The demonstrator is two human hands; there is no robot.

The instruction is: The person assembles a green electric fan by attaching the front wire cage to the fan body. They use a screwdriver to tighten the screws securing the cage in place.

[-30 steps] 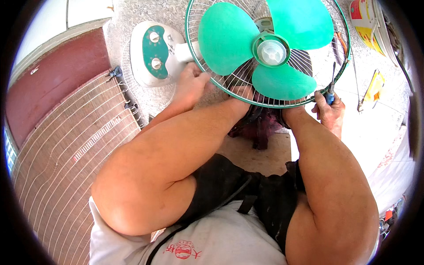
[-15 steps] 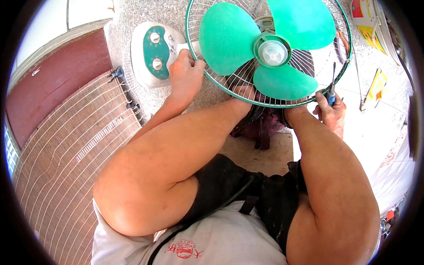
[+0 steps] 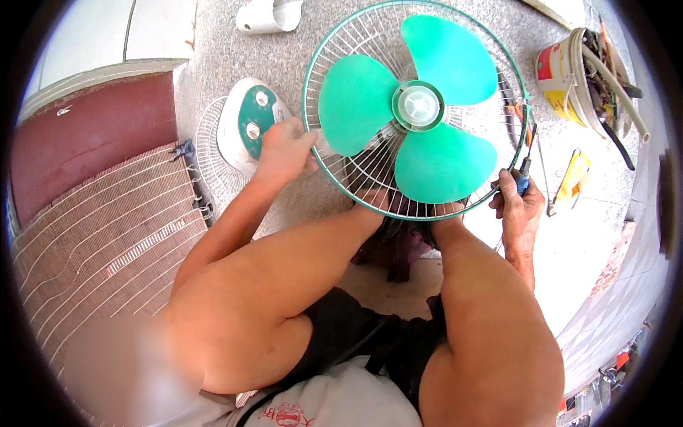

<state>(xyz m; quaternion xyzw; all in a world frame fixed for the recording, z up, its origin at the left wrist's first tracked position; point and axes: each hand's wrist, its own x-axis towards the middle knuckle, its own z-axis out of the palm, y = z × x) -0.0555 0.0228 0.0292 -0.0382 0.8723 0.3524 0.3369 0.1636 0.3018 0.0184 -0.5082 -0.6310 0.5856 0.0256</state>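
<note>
An electric fan with green blades (image 3: 356,107) and a round wire guard (image 3: 341,181) stands in front of my legs, its front face uncovered. My left hand (image 3: 284,149) is closed at the guard's left edge, fingers curled against the rim; the fingertips are partly hidden. Between my right hand's (image 3: 519,203) thumb and fingers is a screwdriver (image 3: 524,171) with a blue handle, its shaft pointing up. That hand rests by the guard's lower right rim. Beside my left hand lies the fan's white base (image 3: 231,135), with a green panel and two white knobs.
Another wire guard (image 3: 208,160) lies partly under the base. At the far right stands a bucket (image 3: 558,75) of tools and tubes. A yellow-handled hacksaw (image 3: 575,174) lies nearby. A white plastic housing (image 3: 269,16) sits at the far edge, a slatted mat (image 3: 114,228) at left.
The view has shifted, bringing the whole guard, the bucket's contents and the white housing into sight. My left hand sits a little lower against the guard. The screwdriver is still in my right hand.
</note>
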